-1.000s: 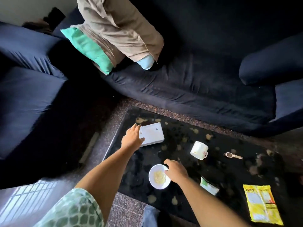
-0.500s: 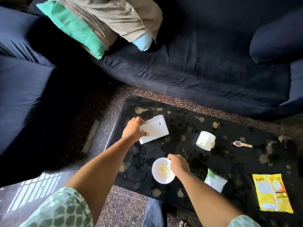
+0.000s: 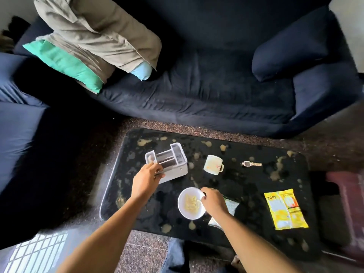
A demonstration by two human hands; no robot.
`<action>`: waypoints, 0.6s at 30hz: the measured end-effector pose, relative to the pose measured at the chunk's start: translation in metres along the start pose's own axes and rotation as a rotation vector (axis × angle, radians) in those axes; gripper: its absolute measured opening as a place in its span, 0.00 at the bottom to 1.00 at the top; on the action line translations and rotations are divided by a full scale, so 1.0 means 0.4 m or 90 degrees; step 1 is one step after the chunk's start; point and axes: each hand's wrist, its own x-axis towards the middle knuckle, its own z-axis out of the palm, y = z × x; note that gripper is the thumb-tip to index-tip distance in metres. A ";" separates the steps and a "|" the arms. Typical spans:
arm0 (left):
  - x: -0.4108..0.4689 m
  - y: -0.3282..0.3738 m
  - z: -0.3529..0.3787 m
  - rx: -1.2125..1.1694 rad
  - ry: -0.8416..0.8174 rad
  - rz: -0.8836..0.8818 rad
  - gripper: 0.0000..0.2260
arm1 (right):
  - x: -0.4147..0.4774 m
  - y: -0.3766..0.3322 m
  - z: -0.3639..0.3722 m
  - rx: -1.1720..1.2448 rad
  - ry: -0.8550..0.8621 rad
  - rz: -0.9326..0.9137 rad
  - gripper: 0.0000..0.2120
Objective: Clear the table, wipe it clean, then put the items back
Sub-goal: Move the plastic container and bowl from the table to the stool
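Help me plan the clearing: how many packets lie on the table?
2: a yellow packet at the right end of the table, and a green-white packet beside the bowl, partly hidden by the right forearm.

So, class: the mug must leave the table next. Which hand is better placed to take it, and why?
Right, probably. The right hand pinches the bowl by its rim, close to the mug; the left hand grips the white box, which stands between it and the mug. Both are full.
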 end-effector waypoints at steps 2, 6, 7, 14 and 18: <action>-0.033 0.089 0.014 -0.007 0.010 0.048 0.07 | -0.042 0.075 -0.044 0.034 0.024 0.014 0.13; -0.075 0.290 0.079 0.004 0.025 0.143 0.07 | -0.128 0.263 -0.142 0.073 0.083 0.063 0.14; -0.084 0.362 0.110 0.006 0.029 0.172 0.07 | -0.152 0.335 -0.172 0.087 0.099 0.079 0.13; -0.121 0.816 0.359 -0.063 0.010 0.319 0.11 | -0.277 0.770 -0.360 0.115 0.160 0.187 0.03; -0.129 1.081 0.513 -0.078 -0.039 0.389 0.07 | -0.327 0.999 -0.426 0.168 0.196 0.279 0.14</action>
